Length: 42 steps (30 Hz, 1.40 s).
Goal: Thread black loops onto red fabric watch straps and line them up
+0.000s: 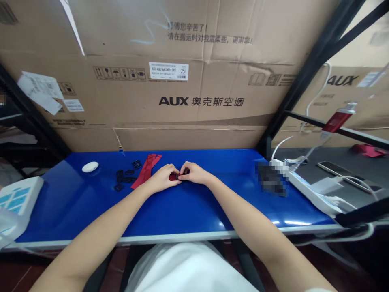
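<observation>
My left hand [164, 177] and my right hand [193, 172] meet at the middle of the blue table [188, 211], fingers curled together round a small dark red strap piece [174, 176] with a black ring on it. Both hands pinch it just above the tabletop. To the left of my left hand lie a few red straps [146, 169] in a slanted pile. Several small black rings and buckles [126, 177] are scattered beside them.
A white oval object [90, 166] sits at the table's far left. Large cardboard boxes [170, 81] stand behind the table. A white power strip [306, 188] with cables and a phone [334, 168] lie to the right. A white-and-blue device [16, 198] is at left.
</observation>
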{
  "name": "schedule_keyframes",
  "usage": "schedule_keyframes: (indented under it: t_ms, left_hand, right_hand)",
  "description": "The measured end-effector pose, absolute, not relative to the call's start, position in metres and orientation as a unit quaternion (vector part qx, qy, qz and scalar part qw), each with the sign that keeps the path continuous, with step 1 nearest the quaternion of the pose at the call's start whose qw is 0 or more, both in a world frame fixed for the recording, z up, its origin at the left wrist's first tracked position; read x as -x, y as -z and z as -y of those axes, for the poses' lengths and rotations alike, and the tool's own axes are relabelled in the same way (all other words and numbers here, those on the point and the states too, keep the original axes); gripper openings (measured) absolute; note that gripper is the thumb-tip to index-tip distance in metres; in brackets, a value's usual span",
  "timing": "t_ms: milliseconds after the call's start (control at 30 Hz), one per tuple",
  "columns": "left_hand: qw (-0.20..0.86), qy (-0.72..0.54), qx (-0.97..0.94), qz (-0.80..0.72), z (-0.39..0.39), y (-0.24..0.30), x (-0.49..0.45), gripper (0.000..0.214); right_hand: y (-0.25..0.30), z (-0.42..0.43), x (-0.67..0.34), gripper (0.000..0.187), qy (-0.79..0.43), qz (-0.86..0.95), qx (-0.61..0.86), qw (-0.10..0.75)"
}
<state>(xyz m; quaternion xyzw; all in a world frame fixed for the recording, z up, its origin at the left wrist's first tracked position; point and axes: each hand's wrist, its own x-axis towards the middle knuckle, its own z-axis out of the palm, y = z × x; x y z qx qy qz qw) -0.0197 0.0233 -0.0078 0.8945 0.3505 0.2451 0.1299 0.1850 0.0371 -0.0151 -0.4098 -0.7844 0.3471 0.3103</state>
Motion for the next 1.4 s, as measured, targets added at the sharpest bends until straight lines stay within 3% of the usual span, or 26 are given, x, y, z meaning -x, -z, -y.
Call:
schedule_keyframes:
  t_ms: [167,533,667,800,933,1167,1400]
  left_hand:
    - [0.087,-0.295,-0.896,-0.319,-0.017,-0.001,0.017,0.021]
    - [0.043,-0.284,-0.902,-0.322,-0.021,-0.004,0.019,0.019]
    - [0.048,-0.3,-0.898,-0.317,-0.022,-0.006,0.023,0.023]
    - [0.104,-0.315,-0.883,-0.333,-0.02,-0.011,0.026,0.023]
    - [0.226,-0.331,-0.832,-0.385,-0.017,-0.011,0.023,0.034]
    - [0.279,-0.314,-0.834,-0.357,-0.007,-0.001,-0.004,0.033]
    - [0.365,-0.225,-0.816,-0.389,-0.007,-0.003,0.012,0.032]
  right_hand:
    - [0.007,-0.042,-0.195,0.01,-0.401,0.786,0.347,0.319]
    - [-0.003,-0.036,-0.183,0.022,-0.312,0.808,0.339,0.367]
    - [-0.006,-0.037,-0.189,0.022,-0.391,0.777,0.294,0.396]
    - [-0.01,-0.036,-0.194,0.022,-0.528,0.688,0.228,0.443]
    - [-0.012,-0.034,-0.192,0.024,-0.618,0.59,0.199,0.48]
    - [-0.01,-0.033,-0.183,0.026,-0.622,0.565,0.208,0.501]
    - [-0.027,-0.04,-0.203,0.026,-0.571,0.473,0.227,0.631]
